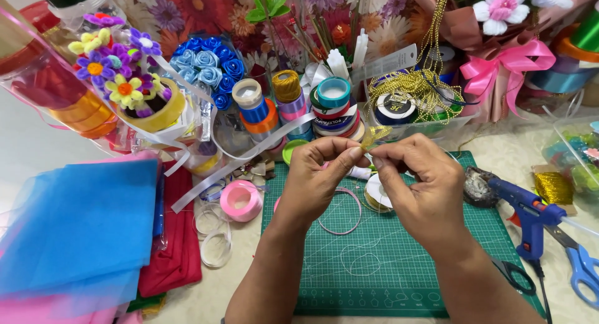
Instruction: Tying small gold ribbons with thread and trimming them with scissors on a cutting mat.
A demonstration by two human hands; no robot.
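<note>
My left hand and my right hand meet above the green cutting mat. Both pinch a small piece of sheer gold ribbon between thumb and fingertips. The ribbon sticks up between the hands, folded into a small shape. Under the hands lie a thin pink ribbon loop and a small spool of gold ribbon, partly hidden by my right hand.
A blue glue gun and blue-handled scissors lie right of the mat. A pink ribbon roll, blue tulle and red cloth lie left. Stacked ribbon spools, gold beads and flower decorations crowd the back.
</note>
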